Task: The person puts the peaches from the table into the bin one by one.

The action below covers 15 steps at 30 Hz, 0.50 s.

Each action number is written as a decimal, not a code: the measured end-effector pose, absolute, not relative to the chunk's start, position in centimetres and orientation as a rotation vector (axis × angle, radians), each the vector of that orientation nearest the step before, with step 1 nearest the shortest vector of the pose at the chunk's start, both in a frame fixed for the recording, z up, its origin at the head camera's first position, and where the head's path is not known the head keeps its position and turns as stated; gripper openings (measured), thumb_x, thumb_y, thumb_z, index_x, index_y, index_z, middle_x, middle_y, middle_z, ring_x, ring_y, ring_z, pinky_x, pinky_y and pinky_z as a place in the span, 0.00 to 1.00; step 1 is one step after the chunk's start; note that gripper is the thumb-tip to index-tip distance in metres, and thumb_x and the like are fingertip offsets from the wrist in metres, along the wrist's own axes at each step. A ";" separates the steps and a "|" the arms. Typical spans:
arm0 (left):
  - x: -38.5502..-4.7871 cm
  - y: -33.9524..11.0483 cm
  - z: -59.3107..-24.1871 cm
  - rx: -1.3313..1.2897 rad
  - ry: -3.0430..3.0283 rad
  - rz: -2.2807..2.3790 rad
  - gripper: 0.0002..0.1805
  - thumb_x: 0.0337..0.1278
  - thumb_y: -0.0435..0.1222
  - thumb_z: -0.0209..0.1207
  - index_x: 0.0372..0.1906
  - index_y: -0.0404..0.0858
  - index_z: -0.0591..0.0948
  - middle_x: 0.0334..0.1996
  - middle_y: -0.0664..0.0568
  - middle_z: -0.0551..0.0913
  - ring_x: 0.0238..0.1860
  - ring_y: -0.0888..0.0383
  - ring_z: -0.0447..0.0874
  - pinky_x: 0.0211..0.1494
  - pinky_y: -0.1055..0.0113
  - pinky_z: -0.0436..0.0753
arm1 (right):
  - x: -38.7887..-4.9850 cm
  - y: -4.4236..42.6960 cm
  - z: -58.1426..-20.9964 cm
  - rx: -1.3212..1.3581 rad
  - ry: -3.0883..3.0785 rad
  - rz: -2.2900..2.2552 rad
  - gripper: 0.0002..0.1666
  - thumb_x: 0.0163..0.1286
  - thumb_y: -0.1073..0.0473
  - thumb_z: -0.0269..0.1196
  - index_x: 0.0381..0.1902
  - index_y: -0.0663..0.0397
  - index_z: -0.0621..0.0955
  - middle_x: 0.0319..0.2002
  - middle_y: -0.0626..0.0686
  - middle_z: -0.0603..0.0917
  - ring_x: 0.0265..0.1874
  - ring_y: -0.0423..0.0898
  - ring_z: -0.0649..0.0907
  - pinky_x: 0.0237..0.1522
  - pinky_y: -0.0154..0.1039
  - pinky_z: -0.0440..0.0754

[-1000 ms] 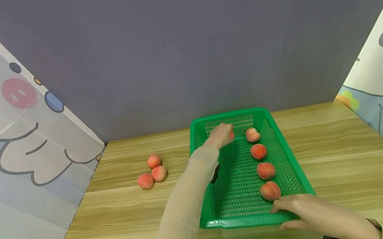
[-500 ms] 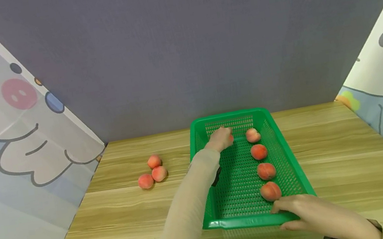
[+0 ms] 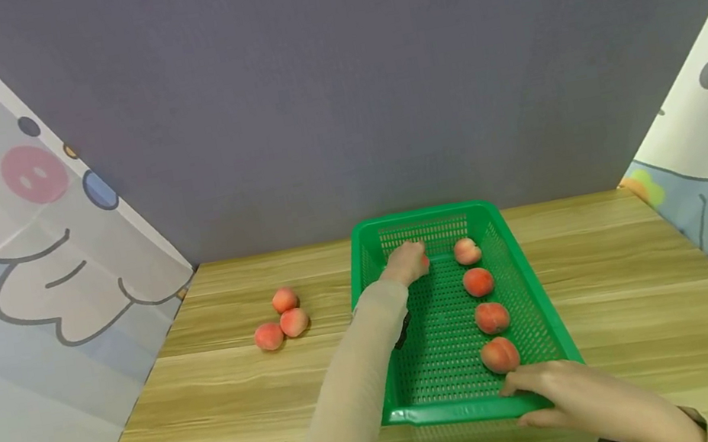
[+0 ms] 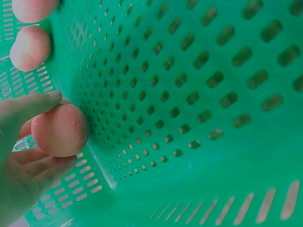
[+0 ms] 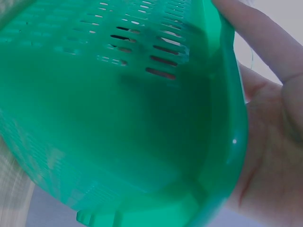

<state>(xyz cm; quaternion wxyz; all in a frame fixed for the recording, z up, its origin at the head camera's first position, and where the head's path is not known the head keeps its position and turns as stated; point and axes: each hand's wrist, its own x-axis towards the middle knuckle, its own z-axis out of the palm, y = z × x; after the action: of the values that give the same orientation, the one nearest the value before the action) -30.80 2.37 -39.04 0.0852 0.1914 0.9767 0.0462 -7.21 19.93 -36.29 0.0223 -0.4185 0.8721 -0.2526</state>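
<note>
Green basket, two hands, five peaches inside, one gripped, three outside

No text, label, brand, number or sign is legible in any view

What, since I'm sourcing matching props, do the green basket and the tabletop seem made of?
Green basket: probably moulded plastic, glossy, judging by its shiny rim and regular slots. Tabletop: wood or wood-look laminate, faintly glossy; the grain leaves it open.
</note>
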 end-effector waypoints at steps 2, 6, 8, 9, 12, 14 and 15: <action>-30.8 2.4 -39.2 0.556 2.915 0.150 0.26 0.55 0.38 0.55 0.61 0.43 0.67 0.52 0.50 0.74 0.48 0.55 0.74 0.41 0.67 0.76 | -7.2 19.9 -36.3 -1.298 2.704 -0.784 0.15 0.55 0.54 0.63 0.40 0.50 0.78 0.38 0.43 0.80 0.35 0.35 0.79 0.30 0.32 0.77; -30.9 2.5 -39.4 0.528 2.923 0.172 0.26 0.54 0.39 0.57 0.60 0.44 0.68 0.50 0.50 0.75 0.47 0.55 0.74 0.39 0.66 0.76 | -7.2 19.9 -36.3 -1.297 2.697 -0.782 0.15 0.55 0.54 0.63 0.40 0.50 0.78 0.38 0.43 0.80 0.35 0.35 0.79 0.30 0.31 0.77; -30.9 2.5 -39.5 0.518 2.927 0.177 0.26 0.54 0.39 0.57 0.60 0.44 0.69 0.50 0.50 0.75 0.46 0.55 0.75 0.39 0.66 0.76 | -7.2 19.9 -36.3 -1.295 2.696 -0.777 0.15 0.55 0.53 0.63 0.40 0.50 0.78 0.38 0.43 0.80 0.35 0.35 0.79 0.30 0.31 0.77; -30.9 2.5 -39.6 0.516 2.929 0.179 0.26 0.54 0.39 0.57 0.59 0.44 0.69 0.50 0.50 0.75 0.45 0.55 0.75 0.39 0.66 0.76 | -7.2 19.9 -36.3 -1.293 2.690 -0.776 0.15 0.55 0.53 0.63 0.40 0.50 0.78 0.38 0.43 0.80 0.35 0.35 0.79 0.30 0.31 0.77; -30.8 2.5 -39.5 0.517 2.932 0.186 0.27 0.53 0.39 0.58 0.60 0.44 0.68 0.50 0.49 0.75 0.45 0.55 0.75 0.39 0.66 0.76 | -7.2 19.9 -36.4 -1.297 2.691 -0.773 0.15 0.55 0.53 0.63 0.40 0.50 0.78 0.38 0.44 0.80 0.35 0.36 0.79 0.30 0.31 0.77; -30.8 2.6 -39.4 0.519 2.933 0.187 0.28 0.53 0.39 0.58 0.61 0.43 0.67 0.50 0.49 0.75 0.44 0.55 0.75 0.39 0.66 0.76 | -7.2 19.9 -36.4 -1.299 2.695 -0.775 0.15 0.55 0.53 0.63 0.40 0.50 0.78 0.38 0.43 0.80 0.35 0.35 0.79 0.30 0.31 0.77; -30.7 2.6 -39.4 0.520 2.933 0.187 0.28 0.53 0.39 0.58 0.61 0.43 0.67 0.50 0.49 0.74 0.44 0.55 0.75 0.39 0.66 0.76 | -7.2 19.9 -36.3 -1.300 2.695 -0.778 0.15 0.55 0.53 0.63 0.40 0.50 0.78 0.38 0.43 0.80 0.35 0.35 0.79 0.30 0.31 0.77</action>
<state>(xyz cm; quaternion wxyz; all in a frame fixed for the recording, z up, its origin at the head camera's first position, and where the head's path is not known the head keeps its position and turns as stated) -30.73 2.57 -39.36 0.0784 0.1738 0.9797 0.0626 -7.19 19.90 -36.34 0.0249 -0.4203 0.8715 -0.2516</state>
